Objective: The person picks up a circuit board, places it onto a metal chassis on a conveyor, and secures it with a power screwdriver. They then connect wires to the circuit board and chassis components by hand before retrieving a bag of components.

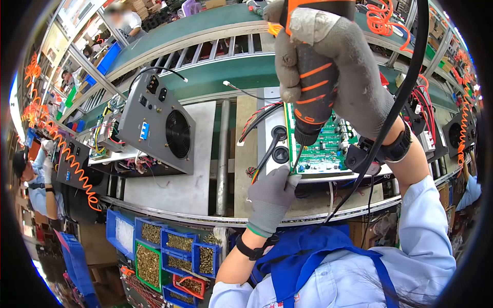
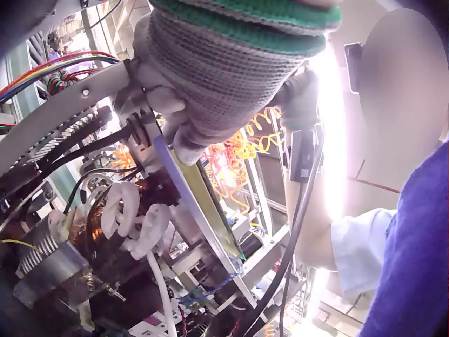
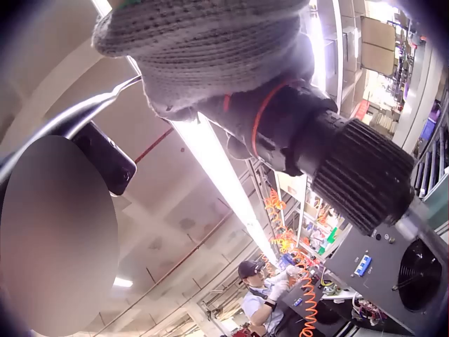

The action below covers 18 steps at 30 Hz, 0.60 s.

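Note:
My gloved right hand [image 1: 357, 66] grips an orange-and-black power screwdriver [image 1: 314, 84], held upright with its chuck downward. Its thin bit [image 1: 297, 158] reaches the near left corner of a green circuit board [image 1: 323, 146]. The ribbed black chuck [image 3: 361, 175] fills the right side of the right wrist view. My gloved left hand [image 1: 271, 195] is at that same corner, fingertips close to the bit's tip. In the left wrist view the fingers [image 2: 186, 144] touch the panel edge [image 2: 186, 189]; I cannot tell whether they pinch something. The board sits on a white chassis [image 1: 267, 136] with black cables.
Left of the work stands a grey unit [image 1: 154, 120] with a round fan [image 1: 178, 134]. Blue bins [image 1: 179, 241] of screws lie below the conveyor rail. A thick black cable [image 1: 393, 115] crosses before my right forearm. Another person [image 1: 41, 179] works at far left.

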Each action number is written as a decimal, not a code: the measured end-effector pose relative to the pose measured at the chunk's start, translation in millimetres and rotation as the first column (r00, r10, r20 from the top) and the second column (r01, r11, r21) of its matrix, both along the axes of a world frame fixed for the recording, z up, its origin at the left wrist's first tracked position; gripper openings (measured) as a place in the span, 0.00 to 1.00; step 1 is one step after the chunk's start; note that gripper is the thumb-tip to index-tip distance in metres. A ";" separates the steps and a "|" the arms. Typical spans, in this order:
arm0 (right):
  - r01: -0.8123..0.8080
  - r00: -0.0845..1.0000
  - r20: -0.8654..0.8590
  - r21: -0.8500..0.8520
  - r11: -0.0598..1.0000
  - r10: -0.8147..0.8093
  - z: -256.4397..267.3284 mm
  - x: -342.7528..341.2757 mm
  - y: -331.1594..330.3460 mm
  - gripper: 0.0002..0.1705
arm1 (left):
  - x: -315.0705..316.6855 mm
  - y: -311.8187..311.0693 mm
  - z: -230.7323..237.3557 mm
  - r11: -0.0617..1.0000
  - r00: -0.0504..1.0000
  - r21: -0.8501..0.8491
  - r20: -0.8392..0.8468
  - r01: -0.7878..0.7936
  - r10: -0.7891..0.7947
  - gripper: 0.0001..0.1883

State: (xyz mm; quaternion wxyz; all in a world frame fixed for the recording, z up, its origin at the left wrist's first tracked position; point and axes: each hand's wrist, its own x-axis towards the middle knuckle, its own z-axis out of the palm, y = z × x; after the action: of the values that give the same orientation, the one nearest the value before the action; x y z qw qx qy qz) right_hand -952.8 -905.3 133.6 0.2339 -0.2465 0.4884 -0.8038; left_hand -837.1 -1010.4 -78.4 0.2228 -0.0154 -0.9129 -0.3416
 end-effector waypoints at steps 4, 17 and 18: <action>0.084 0.760 -0.650 0.080 0.993 -0.012 -11.2 -4.7 -18.4 0.15 | 0.3 1.2 -0.1 0.999 1.000 -0.035 0.021 -0.016 0.017 0.09; 0.102 0.853 -0.521 0.168 0.981 0.000 -7.7 18.1 -27.9 0.25 | -0.7 -2.7 -18.8 0.997 0.999 -0.072 -0.035 0.004 -0.007 0.10; 0.126 0.808 -0.589 0.132 0.983 -0.024 -13.4 8.7 -30.6 0.24 | -0.5 -3.3 -17.2 0.999 0.999 -0.049 -0.039 0.017 -0.019 0.10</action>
State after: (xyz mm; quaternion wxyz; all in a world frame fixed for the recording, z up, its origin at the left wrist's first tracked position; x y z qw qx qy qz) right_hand -944.1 -935.9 120.3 0.0599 -0.4418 0.6106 -0.6545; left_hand -837.6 -1013.7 -95.7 0.2371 -0.0359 -0.9163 -0.3208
